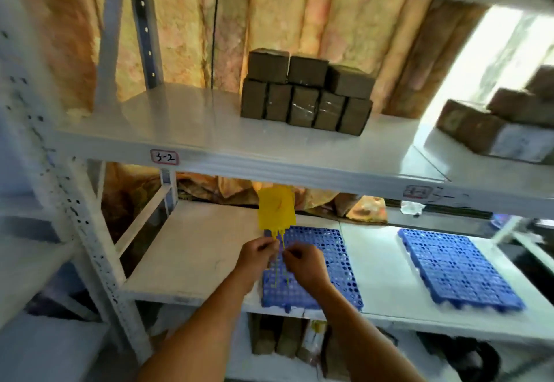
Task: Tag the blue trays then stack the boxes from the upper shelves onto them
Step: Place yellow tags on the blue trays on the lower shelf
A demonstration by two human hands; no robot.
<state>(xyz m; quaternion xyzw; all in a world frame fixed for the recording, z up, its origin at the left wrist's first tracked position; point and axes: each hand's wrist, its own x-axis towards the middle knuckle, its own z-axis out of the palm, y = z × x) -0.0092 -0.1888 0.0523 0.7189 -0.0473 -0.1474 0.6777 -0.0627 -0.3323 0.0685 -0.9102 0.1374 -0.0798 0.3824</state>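
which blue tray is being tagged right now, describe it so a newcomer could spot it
Look at the white metal rack's lower shelf, below the shelf edge label reading 3-2. Two perforated blue plastic trays lie flat there. It is the left blue tray, the one under both hands, with yellow plastic tags held over its near-left corner; the right blue tray lies untouched.

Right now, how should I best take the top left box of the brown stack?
Probably grip the top left box by its two side faces, coming from the front, above the shelf edge. Its left face is free; its right face touches the next box, so slide it out forward first.
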